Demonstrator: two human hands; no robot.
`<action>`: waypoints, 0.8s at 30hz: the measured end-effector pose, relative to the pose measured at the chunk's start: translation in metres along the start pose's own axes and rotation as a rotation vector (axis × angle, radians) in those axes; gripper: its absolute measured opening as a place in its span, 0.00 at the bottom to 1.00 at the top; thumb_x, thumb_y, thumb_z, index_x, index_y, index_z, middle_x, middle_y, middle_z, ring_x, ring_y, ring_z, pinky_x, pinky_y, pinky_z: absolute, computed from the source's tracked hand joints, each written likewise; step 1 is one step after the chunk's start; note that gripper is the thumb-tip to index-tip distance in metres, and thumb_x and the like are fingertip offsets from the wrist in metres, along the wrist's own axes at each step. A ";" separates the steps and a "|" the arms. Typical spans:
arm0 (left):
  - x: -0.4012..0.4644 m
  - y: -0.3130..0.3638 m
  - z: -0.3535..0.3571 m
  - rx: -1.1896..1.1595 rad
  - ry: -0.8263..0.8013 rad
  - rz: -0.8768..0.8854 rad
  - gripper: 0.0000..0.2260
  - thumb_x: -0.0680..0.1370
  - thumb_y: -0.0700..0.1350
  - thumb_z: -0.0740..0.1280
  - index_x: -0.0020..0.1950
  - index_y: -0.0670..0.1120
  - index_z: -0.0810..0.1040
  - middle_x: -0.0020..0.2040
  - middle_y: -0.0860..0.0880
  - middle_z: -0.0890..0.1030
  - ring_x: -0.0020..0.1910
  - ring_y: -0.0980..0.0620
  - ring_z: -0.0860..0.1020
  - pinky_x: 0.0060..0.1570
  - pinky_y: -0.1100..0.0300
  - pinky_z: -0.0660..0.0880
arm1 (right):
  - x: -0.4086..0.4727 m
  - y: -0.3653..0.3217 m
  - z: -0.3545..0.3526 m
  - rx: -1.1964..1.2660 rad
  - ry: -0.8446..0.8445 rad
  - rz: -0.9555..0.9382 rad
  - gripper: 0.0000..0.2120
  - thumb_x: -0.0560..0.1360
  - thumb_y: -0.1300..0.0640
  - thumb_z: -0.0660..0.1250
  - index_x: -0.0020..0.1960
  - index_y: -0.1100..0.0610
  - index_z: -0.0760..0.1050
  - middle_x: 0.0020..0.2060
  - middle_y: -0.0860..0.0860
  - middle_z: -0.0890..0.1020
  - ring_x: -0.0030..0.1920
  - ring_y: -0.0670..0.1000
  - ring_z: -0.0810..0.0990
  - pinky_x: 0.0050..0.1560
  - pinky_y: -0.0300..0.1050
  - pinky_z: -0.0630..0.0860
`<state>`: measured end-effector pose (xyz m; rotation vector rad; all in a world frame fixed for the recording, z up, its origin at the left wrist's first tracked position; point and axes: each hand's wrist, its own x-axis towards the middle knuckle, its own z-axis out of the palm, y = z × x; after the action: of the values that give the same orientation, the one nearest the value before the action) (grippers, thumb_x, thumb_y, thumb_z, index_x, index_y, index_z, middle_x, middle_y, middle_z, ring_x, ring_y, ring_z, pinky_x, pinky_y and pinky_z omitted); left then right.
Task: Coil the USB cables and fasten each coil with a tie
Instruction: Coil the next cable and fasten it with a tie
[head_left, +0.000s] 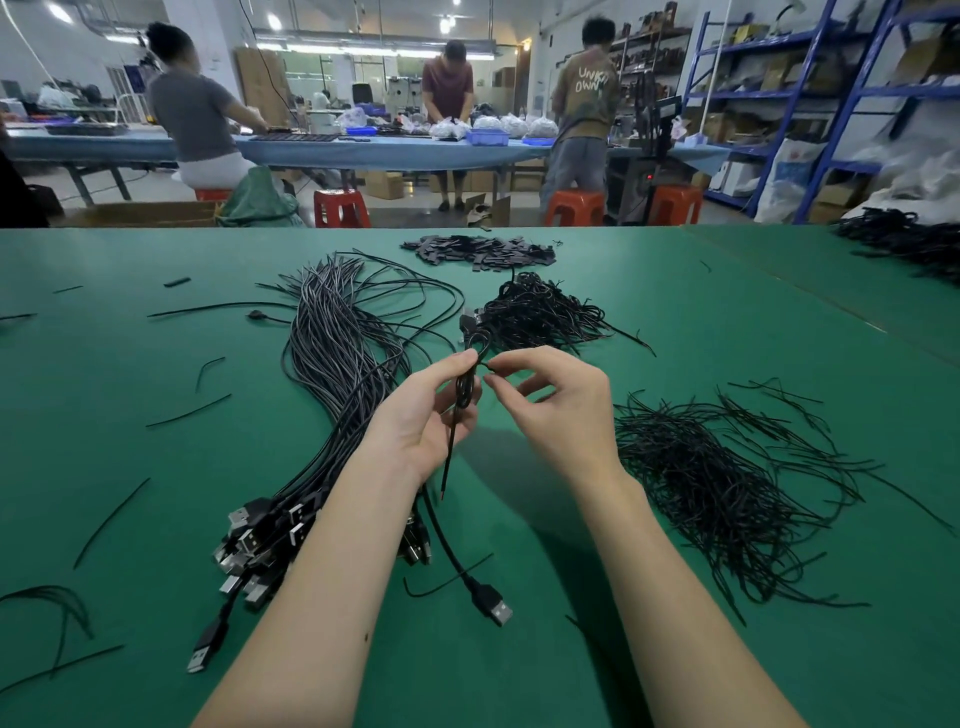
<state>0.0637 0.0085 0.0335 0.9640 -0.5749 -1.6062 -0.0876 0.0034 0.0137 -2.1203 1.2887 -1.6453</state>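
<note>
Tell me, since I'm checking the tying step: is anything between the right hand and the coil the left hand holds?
Nothing visible. The right hand pinches the tie right beside the coil gripped in the left hand.

Beyond my green-matted bench I see a workshop with a pale, glossy floor. A long worktable draped in light blue cloth runs across the room, with three people at it and red plastic stools on its near side. Tall blue steel shelving loaded with cardboard boxes fills the right side. Fluorescent ceiling tubes light the white walls.
</note>
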 end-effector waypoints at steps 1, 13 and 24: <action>0.000 0.000 0.000 -0.003 -0.006 -0.016 0.06 0.74 0.41 0.74 0.49 0.44 0.80 0.37 0.47 0.80 0.32 0.55 0.78 0.30 0.65 0.73 | -0.001 0.003 -0.001 -0.025 0.010 -0.047 0.04 0.74 0.56 0.76 0.49 0.49 0.86 0.44 0.39 0.85 0.35 0.43 0.82 0.37 0.45 0.80; 0.006 -0.009 -0.004 0.066 0.015 0.096 0.05 0.75 0.40 0.74 0.48 0.47 0.80 0.37 0.48 0.81 0.33 0.55 0.78 0.30 0.65 0.73 | -0.001 0.005 0.000 0.123 -0.079 0.097 0.04 0.78 0.57 0.73 0.47 0.57 0.85 0.36 0.46 0.85 0.32 0.45 0.83 0.32 0.39 0.78; 0.010 -0.032 0.010 0.354 0.199 0.524 0.06 0.76 0.41 0.74 0.44 0.45 0.78 0.41 0.46 0.82 0.41 0.53 0.80 0.43 0.64 0.77 | -0.002 -0.005 0.005 0.946 -0.103 1.090 0.06 0.77 0.53 0.74 0.48 0.55 0.83 0.37 0.47 0.87 0.31 0.44 0.83 0.30 0.33 0.77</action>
<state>0.0371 0.0057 0.0112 1.1044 -0.9056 -0.9474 -0.0813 0.0059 0.0135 -0.6943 0.9828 -1.1864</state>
